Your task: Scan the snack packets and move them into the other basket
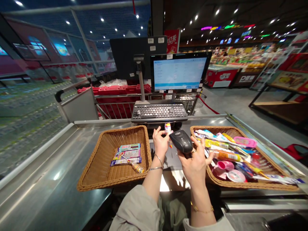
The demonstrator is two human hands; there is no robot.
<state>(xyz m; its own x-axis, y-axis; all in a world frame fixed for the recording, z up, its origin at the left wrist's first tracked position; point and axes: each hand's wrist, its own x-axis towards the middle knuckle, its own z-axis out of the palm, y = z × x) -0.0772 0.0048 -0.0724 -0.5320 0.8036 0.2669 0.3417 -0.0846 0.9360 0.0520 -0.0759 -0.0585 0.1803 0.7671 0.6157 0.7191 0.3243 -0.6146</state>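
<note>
My left hand [160, 142] pinches a small white-and-orange bottle [168, 129] upright between its fingertips. My right hand [196, 160] grips a black handheld barcode scanner [181, 141], its head tilted toward the bottle and a few centimetres from it. Below my left hand sits an empty-looking wicker basket [122, 132] holding flat card packets [126, 155] and a small tube [136, 167]. Beside my right hand, a second wicker basket [216, 129] is heaped with several tubes, pink containers and packaged goods [227, 156].
A stainless steel checkout counter [48, 160] runs around both baskets. Straight ahead stand a keyboard [158, 112] and a monitor [178, 72] on a pole mount. Red crates [115, 93] sit behind a metal rail, and store freezers and shelves lie to the right.
</note>
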